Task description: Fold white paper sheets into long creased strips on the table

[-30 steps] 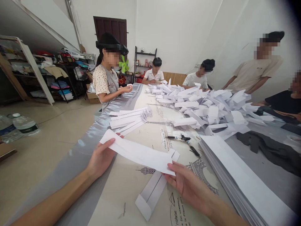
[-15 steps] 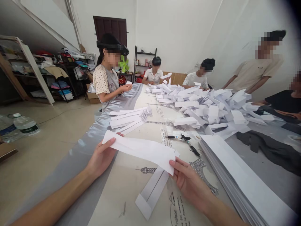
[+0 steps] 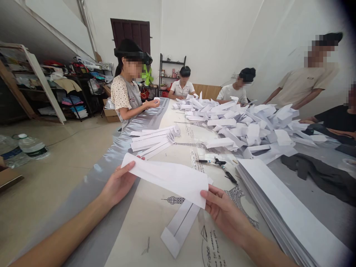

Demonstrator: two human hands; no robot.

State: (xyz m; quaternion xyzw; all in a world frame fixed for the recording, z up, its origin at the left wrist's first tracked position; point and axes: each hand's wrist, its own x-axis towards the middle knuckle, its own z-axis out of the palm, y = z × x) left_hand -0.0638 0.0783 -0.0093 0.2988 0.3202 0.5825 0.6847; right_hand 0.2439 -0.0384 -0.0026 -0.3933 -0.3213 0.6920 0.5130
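Observation:
Both of my hands hold a long white paper strip (image 3: 167, 177) above the table (image 3: 144, 222). My left hand (image 3: 118, 183) pinches its left end between thumb and fingers. My right hand (image 3: 222, 211) grips its right end, thumb on top. Under the strip lies a partly folded paper piece (image 3: 179, 227) on the printed tablecloth. A tall stack of flat white sheets (image 3: 280, 211) sits just to the right of my right hand.
A big heap of folded paper pieces (image 3: 244, 126) covers the far middle of the table; a smaller row of folded strips (image 3: 152, 140) lies nearer. Pens (image 3: 219, 167) and dark cloth (image 3: 319, 176) lie nearby. Several other people sit or stand around the table. Water bottles (image 3: 27, 148) are left.
My right hand has shifted a little up and right along the strip's end, and the strip now hangs slightly more level. My left hand has barely moved.

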